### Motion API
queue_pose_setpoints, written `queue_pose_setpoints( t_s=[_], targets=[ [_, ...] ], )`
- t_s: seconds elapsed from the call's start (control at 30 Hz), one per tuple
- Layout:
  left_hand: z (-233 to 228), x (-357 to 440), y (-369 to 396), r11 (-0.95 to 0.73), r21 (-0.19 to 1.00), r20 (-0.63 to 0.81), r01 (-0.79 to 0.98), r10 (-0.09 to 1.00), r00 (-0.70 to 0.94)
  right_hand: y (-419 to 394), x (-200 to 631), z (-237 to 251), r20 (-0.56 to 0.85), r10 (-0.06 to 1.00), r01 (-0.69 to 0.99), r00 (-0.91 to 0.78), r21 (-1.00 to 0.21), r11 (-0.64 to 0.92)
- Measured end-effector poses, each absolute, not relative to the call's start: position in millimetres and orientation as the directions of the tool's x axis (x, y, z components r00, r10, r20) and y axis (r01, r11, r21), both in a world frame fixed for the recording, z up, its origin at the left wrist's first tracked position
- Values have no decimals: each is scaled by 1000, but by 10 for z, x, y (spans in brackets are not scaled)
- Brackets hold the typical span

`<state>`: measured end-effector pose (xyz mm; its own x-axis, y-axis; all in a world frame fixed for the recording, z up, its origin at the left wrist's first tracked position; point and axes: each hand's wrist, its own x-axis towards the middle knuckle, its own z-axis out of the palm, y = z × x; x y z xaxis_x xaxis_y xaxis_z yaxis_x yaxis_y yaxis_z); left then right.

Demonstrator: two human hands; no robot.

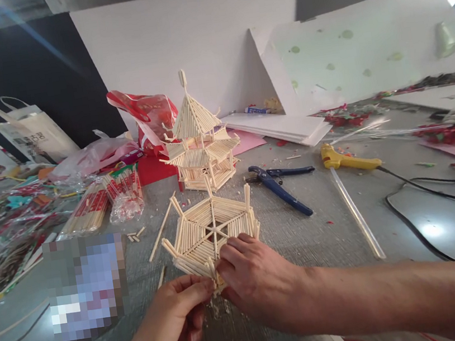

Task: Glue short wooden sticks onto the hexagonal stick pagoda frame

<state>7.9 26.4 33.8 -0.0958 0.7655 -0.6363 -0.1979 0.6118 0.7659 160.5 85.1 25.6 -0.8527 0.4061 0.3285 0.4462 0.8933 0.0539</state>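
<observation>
A hexagonal frame of wooden sticks [213, 232] lies flat on the grey table [330, 235], close to the near edge and right in front of the person, its six spokes meeting at the middle and short posts standing up at the corners. Both hands meet at its nearest corner. The right hand [259, 279] lies over that edge, fingers curled and pressed down on the sticks, which looks to me like a way of keeping the piece from sliding. The left hand [176, 319] comes in from below with thumb and forefinger pinched together at the same corner; whether they grip a loose stick or the frame itself I cannot tell. Pale crumbs lie on the table beneath that corner. Just behind the frame stands a finished stick pagoda [198, 141], upright, near enough to compare against. A few loose sticks [160, 230] lie beside the frame on its left. Blue pliers [280, 183] and a yellow glue gun [347, 159] rest to the right, within reach, the gun's black cord trailing off. Bundles of wrapped chopsticks [100, 202] are heaped to the left.
</observation>
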Motion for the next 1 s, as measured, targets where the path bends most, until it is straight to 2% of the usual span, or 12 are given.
queue_pose_setpoints(
  t_s=[0.33,0.63,1.0],
  targets=[
    [318,72,255,610,764,-639,-209,760,-119,839,1582,312,238,435,442,-868,-26,896],
    [336,105,249,621,748,-658,-235,738,-149,866,1583,294,218,429,435,-877,-22,900],
    [302,95,215,572,783,-606,-244,789,-97,869,1580,277,274,402,419,-874,6,908]
  ],
)
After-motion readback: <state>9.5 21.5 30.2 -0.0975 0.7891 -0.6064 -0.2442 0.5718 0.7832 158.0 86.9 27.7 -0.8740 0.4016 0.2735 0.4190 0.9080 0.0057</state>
